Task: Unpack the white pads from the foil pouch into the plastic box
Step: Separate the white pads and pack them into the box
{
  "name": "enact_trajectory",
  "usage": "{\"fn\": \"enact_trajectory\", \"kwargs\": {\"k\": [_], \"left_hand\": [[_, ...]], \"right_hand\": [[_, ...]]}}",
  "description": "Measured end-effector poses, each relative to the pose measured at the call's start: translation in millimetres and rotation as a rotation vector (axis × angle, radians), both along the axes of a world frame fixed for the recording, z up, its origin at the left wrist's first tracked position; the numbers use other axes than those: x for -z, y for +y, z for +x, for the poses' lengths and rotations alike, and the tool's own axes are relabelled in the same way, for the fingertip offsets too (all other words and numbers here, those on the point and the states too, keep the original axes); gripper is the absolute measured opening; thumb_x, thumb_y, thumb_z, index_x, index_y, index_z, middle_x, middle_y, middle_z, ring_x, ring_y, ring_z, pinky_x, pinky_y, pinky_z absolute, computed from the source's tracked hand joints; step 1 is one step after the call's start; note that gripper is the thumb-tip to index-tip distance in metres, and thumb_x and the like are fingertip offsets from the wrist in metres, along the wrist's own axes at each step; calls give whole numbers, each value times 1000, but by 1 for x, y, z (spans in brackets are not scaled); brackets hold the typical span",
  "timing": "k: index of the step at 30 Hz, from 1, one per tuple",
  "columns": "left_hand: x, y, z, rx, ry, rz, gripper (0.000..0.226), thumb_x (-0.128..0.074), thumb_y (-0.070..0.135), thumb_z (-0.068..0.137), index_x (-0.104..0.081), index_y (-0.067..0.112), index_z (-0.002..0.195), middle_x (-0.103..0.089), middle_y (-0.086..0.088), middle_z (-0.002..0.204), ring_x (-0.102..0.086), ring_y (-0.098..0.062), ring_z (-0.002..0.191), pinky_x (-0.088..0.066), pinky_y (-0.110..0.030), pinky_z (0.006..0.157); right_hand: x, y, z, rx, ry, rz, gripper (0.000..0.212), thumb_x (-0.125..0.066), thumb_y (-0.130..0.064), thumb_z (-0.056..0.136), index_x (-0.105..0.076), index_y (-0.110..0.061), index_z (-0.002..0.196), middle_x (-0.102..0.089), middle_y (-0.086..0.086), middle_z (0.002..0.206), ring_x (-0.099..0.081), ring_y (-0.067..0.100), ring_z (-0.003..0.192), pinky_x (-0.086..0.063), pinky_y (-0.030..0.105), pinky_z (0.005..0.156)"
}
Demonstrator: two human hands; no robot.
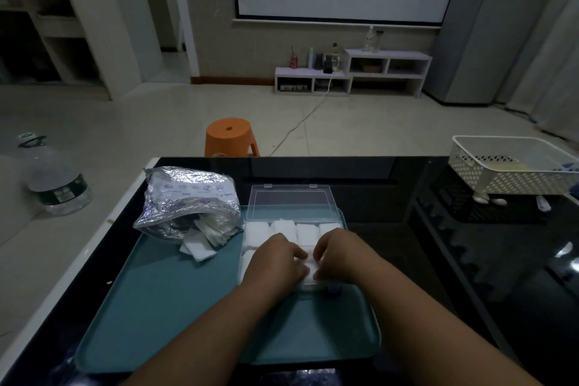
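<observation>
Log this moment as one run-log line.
phase: filling | left hand, right hand: fingertips on white pads in plastic box | foil pouch: open, pads remain

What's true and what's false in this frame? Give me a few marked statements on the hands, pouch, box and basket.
1. The left hand and the right hand are both at the near end of the plastic box. True.
2. The foil pouch lies to the right of the box. False: it lies left of it, on the teal tray.
3. The box's lid is shut. False: it stands open at the far side.
4. White pads spill from the pouch's mouth onto the tray. True.
5. The white basket stands on the tray. False: it stands on the black table, far right.
</observation>
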State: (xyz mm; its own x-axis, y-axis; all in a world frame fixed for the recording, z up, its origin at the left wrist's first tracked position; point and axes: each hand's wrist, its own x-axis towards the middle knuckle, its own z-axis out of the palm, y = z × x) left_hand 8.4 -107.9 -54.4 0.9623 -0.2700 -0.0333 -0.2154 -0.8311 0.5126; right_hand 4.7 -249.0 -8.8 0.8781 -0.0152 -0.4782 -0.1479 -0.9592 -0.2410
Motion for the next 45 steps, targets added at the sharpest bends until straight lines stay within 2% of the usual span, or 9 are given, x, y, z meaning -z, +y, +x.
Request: {"fn": "enact_trajectory", "kwargs": {"k": [4,8,14,21,26,31,37,42,45], "left_hand": [[2,-2,-1,-11,0,-8,33,-68,31,83,-71,25,115,-62,-2,115,-61,-18,104,-46,-27,86],[3,-3,-2,-20,-3,-3,32,-68,32,85,-71,24,116,-62,0,116,-61,-17,105,-48,-28,88],[-4,0,1,37,37,-27,30,-62,22,90,-69,20,119,-66,-3,122,-62,-19,109,-48,-29,95],[-23,37,6,-146,28,-314,13,-68,20,84,-75,23,95,-72,8,95,-64,-8,84,-53,-27,81],[-30,77,11,-280,-24,-387,6,-69,22,83,-71,28,82,-68,13,81,-64,-9,82,-51,-27,79],[-37,114,16,-393,-104,-448,16,-71,20,81,-66,31,70,-69,14,77,-65,-10,79,-53,-30,78],[-46,152,26,-530,-271,-209,12,-62,30,82,-72,27,87,-67,9,93,-62,-13,85,-50,-29,72],[-45,173,39,-592,-285,-166,12,-62,30,81,-72,28,87,-62,-1,105,-60,-22,95,-49,-33,79],[-42,182,43,-647,-298,-170,21,-63,28,81,-72,25,99,-60,-5,111,-58,-26,101,-48,-35,83]], "right_hand": [[9,1,-2,103,-153,70,28,-65,-16,85,-68,-17,112,-67,7,115,-63,25,108,-51,30,86],[1,3,-1,72,-12,32,33,-67,-23,88,-65,-15,121,-62,7,121,-60,22,111,-51,33,96],[4,0,5,72,-47,2,34,-62,-15,86,-67,-17,120,-66,7,120,-63,25,110,-52,36,94],[-13,14,16,120,-235,-62,18,-58,-12,86,-70,-12,99,-65,5,91,-61,19,79,-55,31,76],[-16,39,21,63,-248,15,22,-58,-13,88,-71,-11,105,-68,9,104,-64,23,94,-54,38,91],[-14,61,21,52,-365,167,27,-54,-9,88,-73,-17,107,-70,4,109,-63,20,97,-52,30,81],[-5,85,29,18,-397,293,31,-51,-10,91,-69,-20,112,-67,2,116,-60,17,97,-47,26,81],[5,111,38,-73,-413,359,38,-52,-16,91,-63,-24,126,-61,1,132,-57,20,118,-44,30,97],[8,124,40,-196,-471,199,49,-52,-23,90,-50,-30,139,-47,-3,148,-40,24,135,-31,38,111]]}}
